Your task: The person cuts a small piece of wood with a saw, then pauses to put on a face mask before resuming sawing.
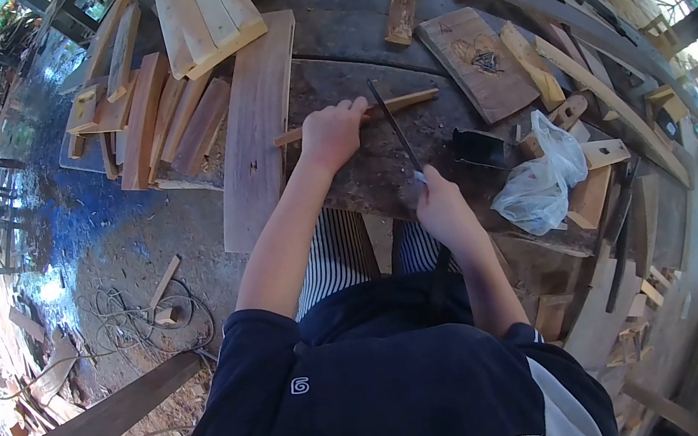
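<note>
My left hand (333, 138) is closed over a thin wooden strip (414, 99) and presses it down on the dark workbench (355, 175). The strip sticks out on both sides of the fist. In my right hand (444, 209) is a long, narrow, dark-bladed hand tool (396, 127), gripped by its handle near the bench's front edge. Its blade points away from me and crosses the strip just right of my left fingers. The blade shows nearly edge-on, and I cannot tell whether it is a saw or a file.
A wide plank (251, 165) lies left of my left hand, beside stacked wood pieces (148, 127). To the right are a board with nails (481, 68), a black container (479, 148) and a clear plastic bag (545, 174). A cord (147, 314) lies coiled on the floor.
</note>
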`<state>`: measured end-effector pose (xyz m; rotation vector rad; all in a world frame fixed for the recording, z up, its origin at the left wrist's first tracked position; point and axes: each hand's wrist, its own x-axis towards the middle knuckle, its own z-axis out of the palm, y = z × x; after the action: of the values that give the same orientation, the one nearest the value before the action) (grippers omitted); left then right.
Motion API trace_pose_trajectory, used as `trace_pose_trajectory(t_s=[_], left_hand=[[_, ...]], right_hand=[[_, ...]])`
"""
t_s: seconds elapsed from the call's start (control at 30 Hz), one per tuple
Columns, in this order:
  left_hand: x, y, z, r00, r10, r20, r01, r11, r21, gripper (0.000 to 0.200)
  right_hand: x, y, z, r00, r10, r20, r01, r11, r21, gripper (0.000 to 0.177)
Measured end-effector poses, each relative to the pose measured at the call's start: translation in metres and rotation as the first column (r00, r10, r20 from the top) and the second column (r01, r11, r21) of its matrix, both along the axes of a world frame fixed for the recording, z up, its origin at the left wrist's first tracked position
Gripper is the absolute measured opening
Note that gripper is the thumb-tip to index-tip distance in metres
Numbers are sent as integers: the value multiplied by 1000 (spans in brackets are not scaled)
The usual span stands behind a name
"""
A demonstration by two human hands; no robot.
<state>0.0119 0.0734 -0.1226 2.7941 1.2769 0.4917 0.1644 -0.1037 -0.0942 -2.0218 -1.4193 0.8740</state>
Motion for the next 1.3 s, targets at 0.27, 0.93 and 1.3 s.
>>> trace_pose_trajectory(t_s=[0.27, 0.93, 1.3], left_hand=[[1, 1, -4, 999, -18, 32, 18, 1000, 14, 11], [1, 4, 7, 999, 9, 37, -5, 995, -104, 11], [0, 0, 2, 999, 9, 44, -7, 999, -32, 10]], right_hand=[[-1, 27, -1, 1000, -2, 24, 2, 1000, -5, 19], [-15, 58, -4, 996, -13, 88, 18, 999, -48, 22], [0, 28, -10, 1000, 0, 3, 0, 1000, 19, 20]])
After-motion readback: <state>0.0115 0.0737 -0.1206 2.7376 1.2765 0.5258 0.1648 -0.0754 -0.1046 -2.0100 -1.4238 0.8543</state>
